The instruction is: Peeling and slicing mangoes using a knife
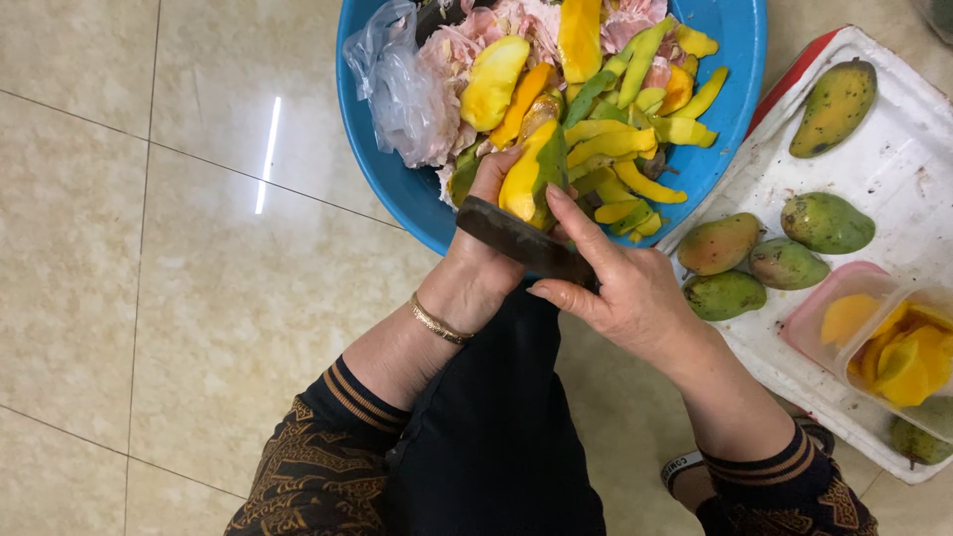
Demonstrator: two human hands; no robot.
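Left hand (483,260) grips a half-peeled mango (531,174) over the blue basin's (397,184) near rim; right hand (620,288) clasps the dark knife (521,241) against it. Whole mangoes (784,260) wait on the right-hand white tray (893,159).

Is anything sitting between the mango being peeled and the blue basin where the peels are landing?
Nothing visible. The left hand holds the mango right over the blue basin, above the peel pile. The right hand works the knife against it.

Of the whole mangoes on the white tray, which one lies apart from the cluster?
The elongated mango at the tray's far end; it lies alone, yellow-green with dark spots, while the other rounder ones lie grouped together.
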